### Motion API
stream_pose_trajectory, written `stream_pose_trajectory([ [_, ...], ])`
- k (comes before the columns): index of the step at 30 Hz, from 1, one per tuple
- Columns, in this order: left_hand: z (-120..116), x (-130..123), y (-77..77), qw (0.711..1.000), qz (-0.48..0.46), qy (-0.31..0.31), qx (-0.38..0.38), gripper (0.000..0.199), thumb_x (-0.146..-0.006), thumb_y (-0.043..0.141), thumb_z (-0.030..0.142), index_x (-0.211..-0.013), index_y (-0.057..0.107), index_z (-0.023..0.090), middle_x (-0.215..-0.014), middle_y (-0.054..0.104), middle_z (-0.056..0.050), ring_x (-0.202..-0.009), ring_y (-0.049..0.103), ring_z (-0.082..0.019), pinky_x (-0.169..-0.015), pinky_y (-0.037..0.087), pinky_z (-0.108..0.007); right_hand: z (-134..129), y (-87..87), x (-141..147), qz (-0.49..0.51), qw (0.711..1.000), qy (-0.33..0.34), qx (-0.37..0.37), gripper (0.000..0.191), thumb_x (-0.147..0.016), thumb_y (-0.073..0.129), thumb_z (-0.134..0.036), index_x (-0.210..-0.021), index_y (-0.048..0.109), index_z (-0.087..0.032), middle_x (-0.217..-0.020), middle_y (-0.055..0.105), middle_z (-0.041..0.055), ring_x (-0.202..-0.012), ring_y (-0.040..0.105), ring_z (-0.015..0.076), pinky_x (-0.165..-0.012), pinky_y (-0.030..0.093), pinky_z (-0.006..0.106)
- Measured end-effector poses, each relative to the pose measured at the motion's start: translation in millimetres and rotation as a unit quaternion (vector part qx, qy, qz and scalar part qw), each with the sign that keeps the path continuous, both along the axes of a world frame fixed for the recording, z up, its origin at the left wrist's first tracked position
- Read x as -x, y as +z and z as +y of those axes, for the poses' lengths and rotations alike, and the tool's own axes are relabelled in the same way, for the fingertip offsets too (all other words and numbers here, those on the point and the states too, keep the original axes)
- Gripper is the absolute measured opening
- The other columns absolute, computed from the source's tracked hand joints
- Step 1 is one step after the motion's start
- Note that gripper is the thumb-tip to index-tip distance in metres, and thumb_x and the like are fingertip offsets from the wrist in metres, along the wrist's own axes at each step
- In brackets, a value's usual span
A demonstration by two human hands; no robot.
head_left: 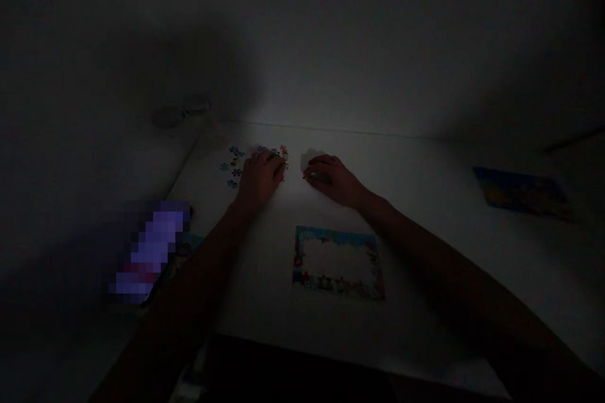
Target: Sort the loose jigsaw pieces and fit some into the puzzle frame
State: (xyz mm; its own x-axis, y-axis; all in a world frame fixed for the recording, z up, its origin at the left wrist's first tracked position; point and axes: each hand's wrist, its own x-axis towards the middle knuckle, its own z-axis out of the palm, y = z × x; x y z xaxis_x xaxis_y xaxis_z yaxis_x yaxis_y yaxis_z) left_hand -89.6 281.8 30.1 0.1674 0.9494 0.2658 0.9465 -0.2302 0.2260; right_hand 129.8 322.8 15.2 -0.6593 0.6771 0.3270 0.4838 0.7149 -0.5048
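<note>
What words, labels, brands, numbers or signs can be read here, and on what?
None can be read.
Puzzle border: too dark and blurred to tell.
Loose pieces: too small.
Picture at right: too dark and blurred.
Screen at left: pixelated, nothing legible.

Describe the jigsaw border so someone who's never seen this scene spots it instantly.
Start with the pale, dimly lit table. Below the right hand in the picture lies the rectangular jigsaw border. Unlike the loose pieces scattered by the left hand, it forms one colourful frame around a pale, open middle.
</note>
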Motion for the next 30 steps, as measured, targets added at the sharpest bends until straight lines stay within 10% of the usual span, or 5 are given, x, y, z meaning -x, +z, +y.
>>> stream_pose_trajectory([
  [13, -3.2, -2.9, -1.9, 0.999, -0.004, -0.050, 0.020, 0.030, -0.102, 0.040, 0.032, -0.116, 0.065, 0.023, -0.124, 0.061, -0.008, -0.117, 0.051, -0.026, -0.101, 0.038, -0.042, 1.4, -2.3, -29.4, 0.031, 0.997, -0.065, 0.015, 0.021, -0.086, 0.062, -0.041, -0.083, 0.063, -0.020, -0.100, 0.065, 0.0078, -0.104, 0.057, 0.0251, -0.096, 0.041, 0.045],
  [25, -16.3, -11.3, -3.5, 0.993, 0.038, -0.079, 0.079, 0.050, -0.103, 0.030, 0.037, -0.147, 0.038, 0.014, -0.159, 0.025, -0.015, -0.148, 0.019, -0.027, -0.120, 0.014, -0.050, 0.1, -3.6, -26.8, 0.007, 0.999, -0.043, -0.024, 0.017, -0.089, 0.059, -0.037, -0.085, 0.065, -0.021, -0.102, 0.068, 0.0072, -0.106, 0.059, 0.0251, -0.095, 0.041, 0.042],
  [30, -17.2, -24.1, -10.1, 0.991, 0.013, -0.128, 0.038, 0.046, -0.104, 0.026, 0.034, -0.145, 0.040, 0.018, -0.154, 0.038, -0.011, -0.146, 0.027, -0.021, -0.121, 0.019, -0.044, -0.5, -3.5, -25.2, -0.010, 0.998, -0.018, -0.058, 0.018, -0.092, 0.055, -0.035, -0.091, 0.066, -0.021, -0.108, 0.069, 0.0092, -0.104, 0.063, 0.0249, -0.092, 0.046, 0.043],
])
